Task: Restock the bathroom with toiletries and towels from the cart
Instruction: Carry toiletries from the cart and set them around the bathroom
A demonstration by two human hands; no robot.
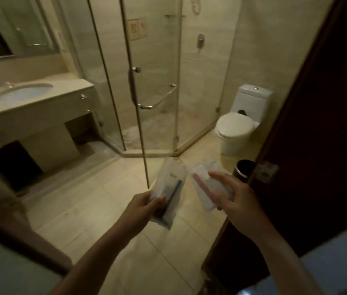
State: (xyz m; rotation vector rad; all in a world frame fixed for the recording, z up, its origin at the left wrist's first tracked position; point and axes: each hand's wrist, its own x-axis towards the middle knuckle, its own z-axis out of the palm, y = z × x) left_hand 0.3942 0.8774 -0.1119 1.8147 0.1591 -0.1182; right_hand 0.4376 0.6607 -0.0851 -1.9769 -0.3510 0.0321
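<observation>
My left hand (141,206) grips a clear plastic packet with a blue toothbrush (169,188) inside, held upright over the tiled floor. To its right, my right hand (235,194) holds a second clear packet with a pink toothbrush (203,188), thumb on top and fingers underneath. Both packets hang at about the same height, a small gap between them. The vanity counter (47,104) with an oval sink (22,92) stands at the left, well ahead of both hands. No cart or towels are in view.
A glass shower enclosure (153,81) with a metal handle fills the middle. A white toilet (238,124) stands at the right, a dark bin (243,168) beside it. A dark wooden door (325,124) stands open on the right. Beige floor tiles (104,205) lie below.
</observation>
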